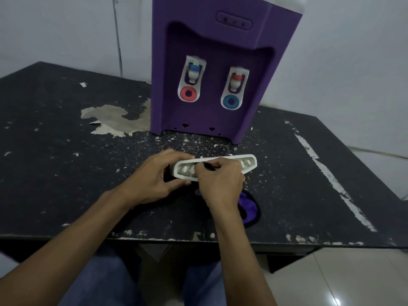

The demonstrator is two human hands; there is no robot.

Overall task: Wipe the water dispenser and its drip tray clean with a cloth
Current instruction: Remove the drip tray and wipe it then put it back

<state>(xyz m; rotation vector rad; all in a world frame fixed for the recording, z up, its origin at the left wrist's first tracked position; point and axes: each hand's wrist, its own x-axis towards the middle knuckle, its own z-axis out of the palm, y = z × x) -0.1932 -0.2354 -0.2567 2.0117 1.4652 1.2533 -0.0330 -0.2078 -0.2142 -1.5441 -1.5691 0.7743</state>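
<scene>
White drip tray (pixel 249 163) tilted; L hand (pixel 154 180) grasping it, R hand (pixel 220 182) pinching dark cloth (pixel 208 166).

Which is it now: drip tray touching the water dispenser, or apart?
Apart. The head view shows the drip tray held in the left hand and right hand, with a strip of table between it and the water dispenser base.

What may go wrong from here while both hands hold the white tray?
The drip tray is tilted on edge between the left hand and right hand, so it may slip onto the table. The purple cloth lies on that flaking surface and could carry chips onto the tray.
</scene>
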